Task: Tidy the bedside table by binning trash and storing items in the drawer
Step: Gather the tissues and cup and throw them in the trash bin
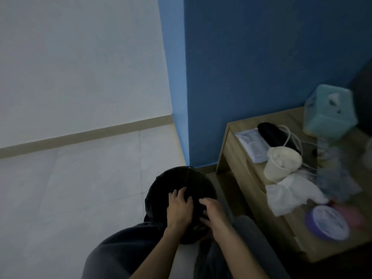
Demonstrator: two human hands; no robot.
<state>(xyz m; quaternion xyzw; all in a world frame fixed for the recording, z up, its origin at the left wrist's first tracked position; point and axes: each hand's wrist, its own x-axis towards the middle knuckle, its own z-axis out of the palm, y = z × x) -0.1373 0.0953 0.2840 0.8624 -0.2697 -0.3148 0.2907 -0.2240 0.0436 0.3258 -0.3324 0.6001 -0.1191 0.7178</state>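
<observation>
A black round bin (181, 180) lined with a black bag stands on the floor left of the wooden bedside table (239, 158). Both my hands are over its near rim: my left hand (179, 206) has its fingers spread on the bag, and my right hand (211, 212) curls its fingers at the bag's edge. On the table lie a white paper cup (281, 164), crumpled white tissue (291, 194), a white packet (251, 143), a black object (275, 133) with a white cable (289, 135), and a round purple-rimmed tin (326, 222).
A teal tissue box (330, 111) stands at the table's back. A blue wall is behind the table and a white wall to the left. Pale floor tiles spread out left of the bin. My dark-clothed knees are below my hands.
</observation>
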